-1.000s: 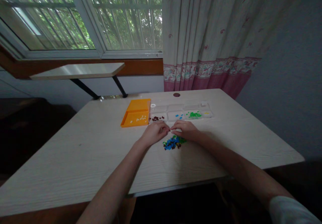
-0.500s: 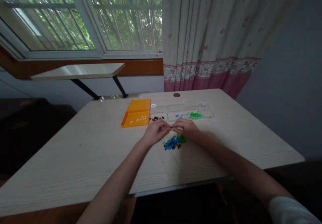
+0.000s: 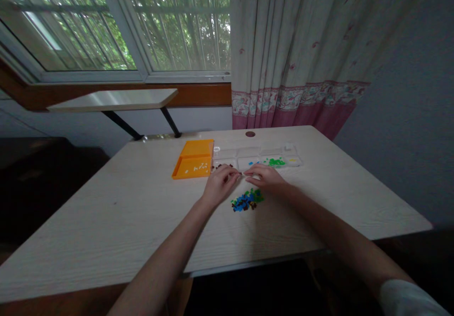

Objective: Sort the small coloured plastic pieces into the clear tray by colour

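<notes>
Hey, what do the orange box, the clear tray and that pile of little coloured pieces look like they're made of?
Orange box: probably smooth plastic, given its even colour and clean raised edges.
Clear tray: likely thin, see-through plastic; the tabletop shows through it.
Pile of pieces: perhaps plastic, judging by the bright colours, but too small to be sure.

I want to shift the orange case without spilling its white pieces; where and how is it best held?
Probably by the left rim of the orange case, coming from the left: its right edge sits beside the clear tray, with the left hand close to that side. Keep it level, as white pieces lie scattered in its shallow, low-walled near half.
</notes>
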`<state>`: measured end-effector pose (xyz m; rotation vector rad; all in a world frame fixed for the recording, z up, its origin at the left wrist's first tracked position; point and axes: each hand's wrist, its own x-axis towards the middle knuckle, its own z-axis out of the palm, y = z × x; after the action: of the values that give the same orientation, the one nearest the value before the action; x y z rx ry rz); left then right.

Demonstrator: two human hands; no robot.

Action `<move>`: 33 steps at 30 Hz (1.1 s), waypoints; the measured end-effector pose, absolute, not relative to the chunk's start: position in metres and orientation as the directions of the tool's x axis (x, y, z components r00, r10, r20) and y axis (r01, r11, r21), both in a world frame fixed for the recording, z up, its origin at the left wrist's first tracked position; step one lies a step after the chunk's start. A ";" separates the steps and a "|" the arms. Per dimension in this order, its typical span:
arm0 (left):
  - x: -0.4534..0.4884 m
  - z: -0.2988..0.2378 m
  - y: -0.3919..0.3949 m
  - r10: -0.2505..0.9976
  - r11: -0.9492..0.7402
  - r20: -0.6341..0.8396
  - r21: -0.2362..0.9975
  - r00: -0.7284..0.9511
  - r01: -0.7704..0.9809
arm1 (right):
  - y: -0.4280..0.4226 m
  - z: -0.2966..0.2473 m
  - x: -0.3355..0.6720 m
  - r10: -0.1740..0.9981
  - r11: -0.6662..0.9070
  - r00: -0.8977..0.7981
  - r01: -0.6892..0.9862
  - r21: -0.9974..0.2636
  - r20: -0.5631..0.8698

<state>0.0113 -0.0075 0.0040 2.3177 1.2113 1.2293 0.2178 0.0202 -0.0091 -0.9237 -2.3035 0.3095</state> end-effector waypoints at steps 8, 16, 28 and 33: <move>0.008 0.013 -0.012 0.692 -0.628 0.710 0.501 0.132 0.596 | 0.027 -0.002 0.237 0.684 0.655 -0.710 0.497 -0.569 0.168; 0.008 0.014 -0.012 0.688 -0.610 0.720 0.508 0.090 0.608 | 0.027 0.000 0.238 0.647 0.631 -0.757 0.463 -0.622 0.093; -0.011 -0.007 0.014 0.848 -0.247 0.517 0.578 -0.115 0.777 | 0.028 -0.003 0.237 0.651 0.607 -0.756 0.463 -0.646 0.070; -0.017 -0.008 0.018 0.853 -0.181 0.495 0.578 -0.166 0.796 | 0.027 -0.001 0.232 0.729 0.575 -0.679 0.540 -0.615 0.085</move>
<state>-0.0165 0.0184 -0.0078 1.9832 1.9653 1.2840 0.2323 0.0267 -0.0008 -1.0353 -2.4803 0.8055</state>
